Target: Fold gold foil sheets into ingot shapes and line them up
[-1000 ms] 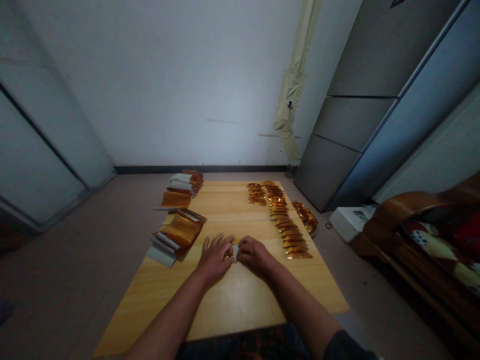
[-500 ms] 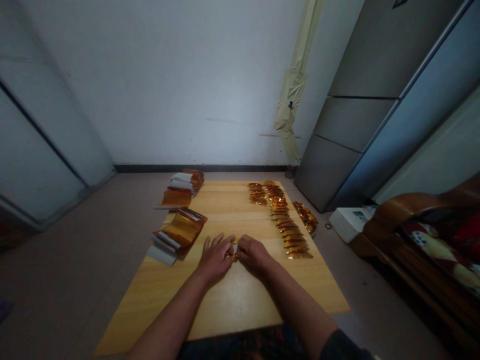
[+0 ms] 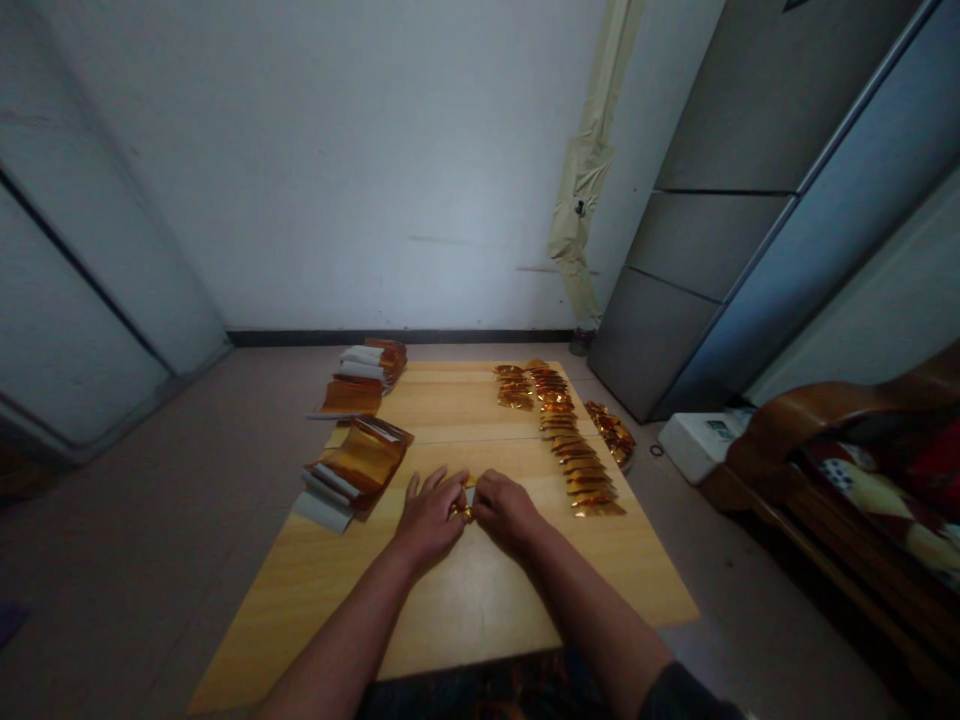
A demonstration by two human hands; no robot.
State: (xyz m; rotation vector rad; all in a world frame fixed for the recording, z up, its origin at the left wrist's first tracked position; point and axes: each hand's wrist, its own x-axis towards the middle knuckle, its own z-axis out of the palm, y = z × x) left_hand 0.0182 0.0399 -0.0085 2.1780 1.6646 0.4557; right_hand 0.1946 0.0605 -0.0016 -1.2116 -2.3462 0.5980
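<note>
A small piece of gold foil paper (image 3: 468,497) with a pale underside lies between my hands on the wooden table (image 3: 465,620). My left hand (image 3: 433,512) pinches its left side with thumb and forefinger, while the other fingers rest spread on the wood. On the right side, my right hand (image 3: 508,508) is closed on the paper with its fingers curled. Most of the paper is hidden under the fingers. To the left lies a fanned stack of gold foil sheets (image 3: 367,460); a row of folded gold foil pieces (image 3: 577,460) runs along the right.
More foil sheets (image 3: 360,385) overhang the table's far left corner. A shorter row of folded pieces (image 3: 514,387) lies at the far right. Beyond the right edge sits a heap of folded foil (image 3: 611,430), near a white box (image 3: 697,445) and a wooden seat (image 3: 795,500).
Both hands stay almost in place on the foil paper. The gold edge between them shows a slightly different shape and glint.
</note>
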